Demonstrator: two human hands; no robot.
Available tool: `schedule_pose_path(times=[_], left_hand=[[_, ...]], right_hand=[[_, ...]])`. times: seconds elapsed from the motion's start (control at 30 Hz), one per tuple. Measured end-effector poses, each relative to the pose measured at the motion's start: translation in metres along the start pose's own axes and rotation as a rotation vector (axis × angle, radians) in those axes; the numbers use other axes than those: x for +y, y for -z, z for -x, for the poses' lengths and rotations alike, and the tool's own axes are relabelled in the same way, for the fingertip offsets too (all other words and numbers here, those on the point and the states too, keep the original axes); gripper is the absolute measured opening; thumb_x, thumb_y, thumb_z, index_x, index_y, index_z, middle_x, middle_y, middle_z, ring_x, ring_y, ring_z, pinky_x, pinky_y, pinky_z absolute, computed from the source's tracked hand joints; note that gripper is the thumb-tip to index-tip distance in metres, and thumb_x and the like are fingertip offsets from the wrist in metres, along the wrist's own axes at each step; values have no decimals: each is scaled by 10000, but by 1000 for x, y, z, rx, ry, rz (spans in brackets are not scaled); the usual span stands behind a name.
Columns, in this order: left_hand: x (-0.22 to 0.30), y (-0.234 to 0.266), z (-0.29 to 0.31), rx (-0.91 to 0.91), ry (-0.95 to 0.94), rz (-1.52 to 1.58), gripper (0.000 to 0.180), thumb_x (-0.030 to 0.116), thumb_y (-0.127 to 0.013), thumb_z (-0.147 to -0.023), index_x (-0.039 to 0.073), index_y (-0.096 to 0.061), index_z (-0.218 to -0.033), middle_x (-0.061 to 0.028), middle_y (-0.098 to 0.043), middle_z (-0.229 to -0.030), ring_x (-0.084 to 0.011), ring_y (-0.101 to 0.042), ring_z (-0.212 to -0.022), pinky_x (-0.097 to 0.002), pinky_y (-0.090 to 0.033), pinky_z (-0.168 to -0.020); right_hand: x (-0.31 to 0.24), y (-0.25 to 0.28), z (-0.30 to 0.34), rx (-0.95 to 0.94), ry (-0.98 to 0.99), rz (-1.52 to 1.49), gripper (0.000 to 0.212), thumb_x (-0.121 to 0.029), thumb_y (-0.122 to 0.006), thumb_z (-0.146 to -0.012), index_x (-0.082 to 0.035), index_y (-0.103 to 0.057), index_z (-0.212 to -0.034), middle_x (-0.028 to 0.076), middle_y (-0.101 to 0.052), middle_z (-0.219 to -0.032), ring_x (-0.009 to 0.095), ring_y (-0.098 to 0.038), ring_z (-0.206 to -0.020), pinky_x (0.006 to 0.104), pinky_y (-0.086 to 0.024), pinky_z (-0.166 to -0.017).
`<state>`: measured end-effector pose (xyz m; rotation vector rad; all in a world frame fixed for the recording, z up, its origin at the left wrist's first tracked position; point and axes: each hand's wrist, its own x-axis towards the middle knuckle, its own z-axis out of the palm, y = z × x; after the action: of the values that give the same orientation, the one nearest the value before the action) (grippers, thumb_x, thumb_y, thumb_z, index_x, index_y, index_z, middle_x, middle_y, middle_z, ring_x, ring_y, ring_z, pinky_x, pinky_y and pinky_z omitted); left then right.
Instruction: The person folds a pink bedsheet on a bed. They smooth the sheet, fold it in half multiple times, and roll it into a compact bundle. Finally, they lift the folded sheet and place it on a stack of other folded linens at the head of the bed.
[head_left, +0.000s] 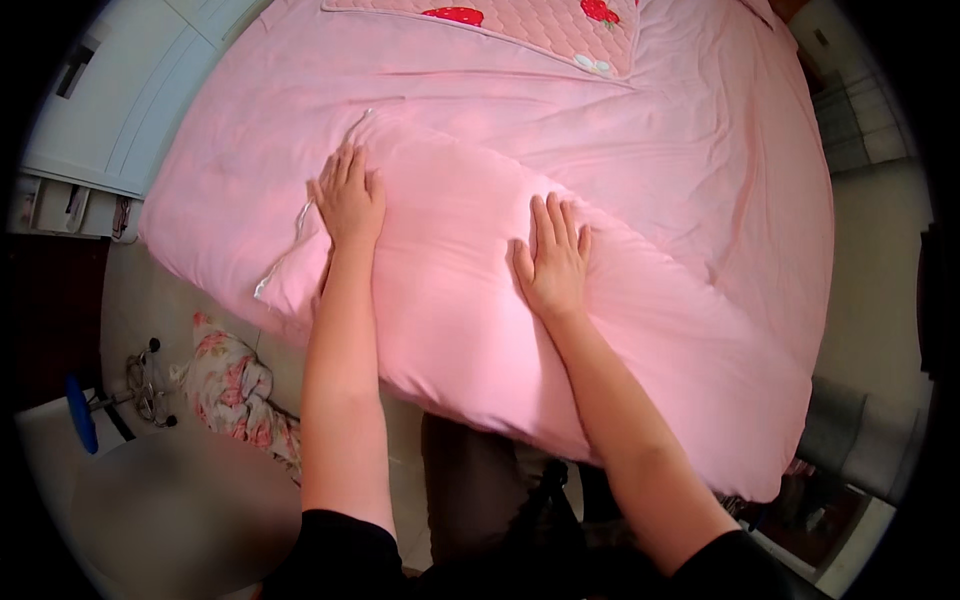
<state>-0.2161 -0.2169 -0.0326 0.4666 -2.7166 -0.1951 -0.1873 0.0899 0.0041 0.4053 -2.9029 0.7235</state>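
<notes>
A thick pink quilt point(450, 290) lies folded across the near side of the bed, its front edge by my legs. My left hand point(350, 200) rests flat on its left end, fingers stretched toward the far side. Beside that hand runs a white zipper-like edging point(265, 287), partly hidden under my forearm. Farther right, my right hand point(556, 262) presses palm-down on the quilt with its fingers spread. Neither hand grips anything. Beneath the quilt spreads a wrinkled pink bedsheet point(700, 150).
A quilted pink mat point(530, 35) with strawberry pictures lies on the far part of the bed. White cabinets point(120, 110) stand at the left. On the floor are a bunched floral cloth point(230, 380) and a wheeled metal base point(150, 388). Grey fabric point(860, 435) hangs at the right.
</notes>
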Motion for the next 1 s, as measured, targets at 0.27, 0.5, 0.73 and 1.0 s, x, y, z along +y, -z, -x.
schedule_pose_path(times=[0.27, 0.5, 0.73, 1.0], left_hand=[[31, 115, 82, -372, 97, -37, 565, 410, -521, -951, 207, -446, -1472, -30, -350, -1577, -293, -258, -1477, -662, -107, -1152], [-29, 89, 135, -154, 105, -78, 576, 437, -513, -955, 278, -406, -1498, -8, -315, -1599, -285, -225, -1492, -654, -98, -1151], [-31, 83, 128, -145, 71, -112, 575, 449, -489, -955, 285, -408, -1501, 15, -327, -1594, -280, -250, -1483, -628, -121, -1157], [66, 125, 119, -198, 20, -283, 650, 386, -548, -956, 261, -307, -1546, -50, -166, -1651, -278, -134, -1521, -679, -103, -1144]], right_hand=[[-58, 79, 72, -273, 235, 39, 799, -553, -620, -841, -188, -377, -1509, 158, -278, -1589, 373, -240, -1469, 669, -182, -1119], [-72, 58, 125, -276, 345, 127, 773, -611, -559, -850, -248, -378, -1508, 121, -296, -1585, 381, -280, -1446, 664, -216, -1105], [-66, 43, 130, -235, 326, 195, 789, -608, -515, -863, -188, -367, -1515, 134, -264, -1603, 374, -232, -1476, 660, -198, -1126], [-52, 82, 116, -502, 220, -82, 784, -585, -494, -919, -172, -283, -1551, 120, -211, -1626, 307, -200, -1497, 591, -141, -1179]])
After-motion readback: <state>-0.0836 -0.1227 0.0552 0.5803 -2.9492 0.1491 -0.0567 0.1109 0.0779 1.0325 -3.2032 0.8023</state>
